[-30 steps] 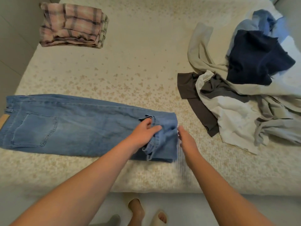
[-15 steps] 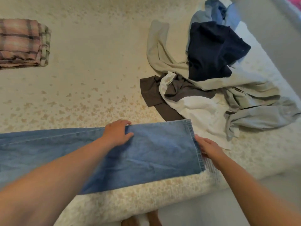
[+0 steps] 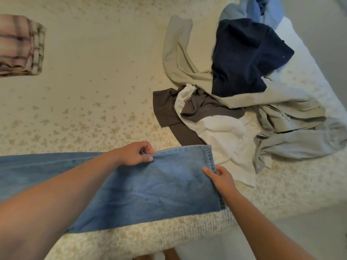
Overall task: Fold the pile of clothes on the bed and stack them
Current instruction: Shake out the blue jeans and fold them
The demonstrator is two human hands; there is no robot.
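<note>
A pair of blue jeans (image 3: 154,186) lies flat along the near edge of the bed, its hem end pointing right. My left hand (image 3: 134,153) pinches the far edge of the leg between thumb and fingers. My right hand (image 3: 218,175) pinches the hem at the right end. To the right lies the unfolded pile of clothes (image 3: 244,102): a navy piece on top, beige, white, brown and grey-blue pieces tangled under it. A folded plaid garment (image 3: 20,45) sits at the far left.
The bed (image 3: 97,76) has a cream cover with a small floral print, bare between the plaid garment and the pile. Its near edge runs under the jeans; grey floor (image 3: 293,239) shows at lower right. Toes show at the bottom edge.
The bunched leg end has been unrolled and pulled out flat to the right. My left hand has changed from resting on the denim to pinching its far edge. The view has swung right.
</note>
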